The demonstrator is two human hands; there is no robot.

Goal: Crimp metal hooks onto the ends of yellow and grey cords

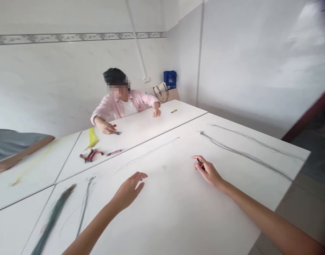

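Head camera shows the right hand (208,172) with its fingers (197,160) curled shut on a small tool (200,163). The tool is dark with a bit of red, and most of it is hidden. The left hand (129,191) is open, with its fingers (141,175) spread, and it holds nothing.

A long gray strand (244,156) lies close by at 1 o'clock from the right hand. It runs from 10 o'clock to 4 o'clock over the white table (165,226). The right hand is nearer to it than the left hand. A second gray strand (258,141) lies just past it. A thin, faint strand (148,154) lies at 12 o'clock from the left hand, and a blurry dark bundle (53,219) lies at 9 o'clock.

Farther off at 11 o'clock, a person in a pink shirt (122,104) holds a small red tool (114,129). Red pliers (90,155), a pink tool (114,152) and a yellow bunch (92,139) lie on the table near that person. Another person's arm (19,152) rests at 9 o'clock.
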